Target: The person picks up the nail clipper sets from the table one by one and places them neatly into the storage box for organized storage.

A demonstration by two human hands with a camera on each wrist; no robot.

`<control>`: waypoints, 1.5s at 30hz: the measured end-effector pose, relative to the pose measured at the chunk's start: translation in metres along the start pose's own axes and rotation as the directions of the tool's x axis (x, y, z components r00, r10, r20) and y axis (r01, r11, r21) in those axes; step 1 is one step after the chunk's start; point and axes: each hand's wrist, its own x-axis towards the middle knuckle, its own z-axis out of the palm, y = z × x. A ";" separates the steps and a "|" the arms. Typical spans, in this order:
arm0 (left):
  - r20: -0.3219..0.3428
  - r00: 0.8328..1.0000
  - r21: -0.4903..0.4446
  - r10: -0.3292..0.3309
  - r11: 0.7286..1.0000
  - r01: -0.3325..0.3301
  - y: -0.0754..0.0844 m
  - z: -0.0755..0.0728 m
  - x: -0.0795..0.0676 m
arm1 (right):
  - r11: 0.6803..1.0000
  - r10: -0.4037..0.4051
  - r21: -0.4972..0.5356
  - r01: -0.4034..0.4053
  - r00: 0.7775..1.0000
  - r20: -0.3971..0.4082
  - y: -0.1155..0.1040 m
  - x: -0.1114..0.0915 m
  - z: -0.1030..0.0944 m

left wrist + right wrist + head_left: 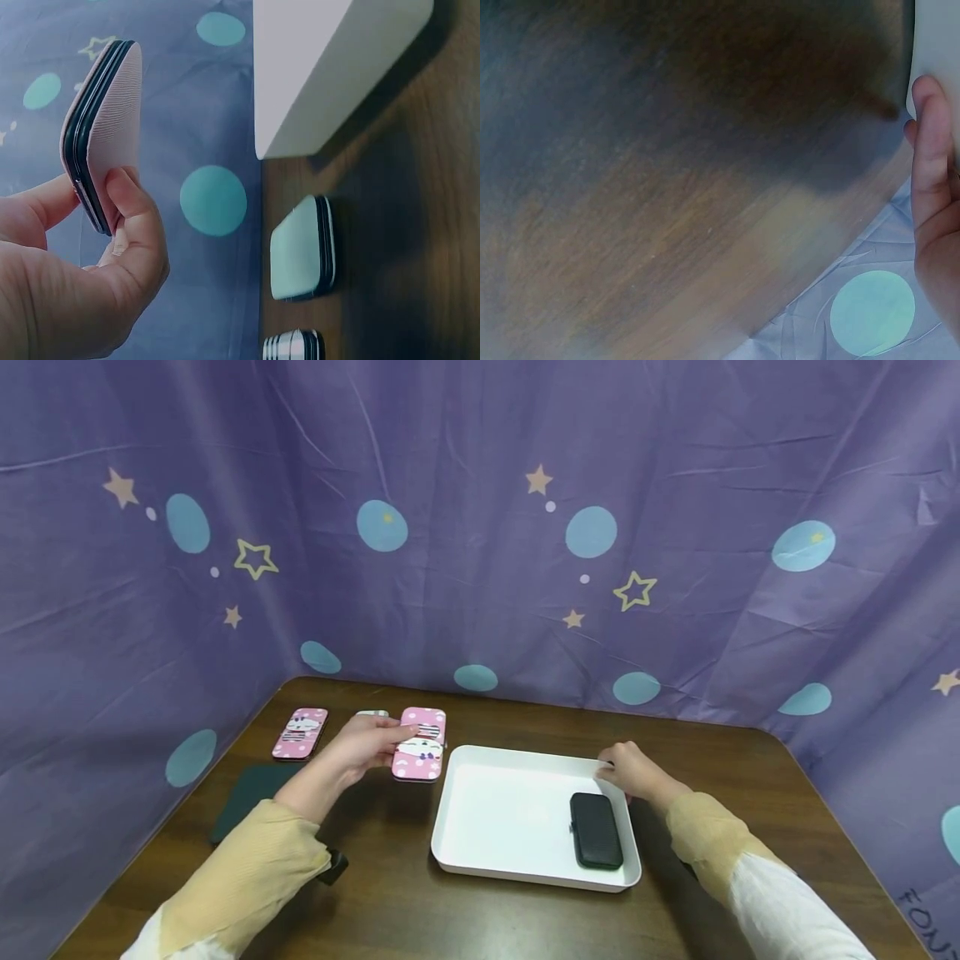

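Observation:
A flat pink case [420, 756] with a cartoon cat and a striped bow is in my left hand [367, 745], pinched between thumb and fingers above the table, left of a white tray [502, 818]. The left wrist view shows the pink case [116, 112] edge-on, with a dark seam. My right hand [628, 768] grips the tray's far right corner; its fingers [932, 142] lie along the outer wall, and the thumb's place is unclear. Inside the tray, at the right, lies a black case [596, 831] with a small clasp.
Another pink cat case [300, 733] lies at the table's far left. A pale case [372, 713] is partly hidden behind my left hand. A dark green flat thing [251, 789] lies under my left forearm. A purple curtain [480, 568] hangs behind the table.

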 end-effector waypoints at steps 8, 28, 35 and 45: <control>0.019 1.000 -0.014 0.000 1.000 0.000 0.006 0.020 0.006 | 1.000 0.003 -0.027 -0.004 1.000 -0.013 0.000 0.001 0.001; 0.039 0.999 -0.009 0.019 1.000 -0.019 0.026 0.062 0.017 | 0.999 -0.026 -0.018 0.026 1.000 -0.011 0.001 0.000 0.001; 0.058 0.998 -0.010 0.028 1.000 -0.027 0.029 0.073 0.019 | 1.000 0.011 -0.002 -0.011 1.000 0.013 0.000 -0.001 0.000; 0.073 0.997 -0.009 -0.004 1.000 0.004 0.034 0.097 0.025 | 1.000 0.019 0.009 -0.020 0.999 0.031 0.000 0.000 -0.001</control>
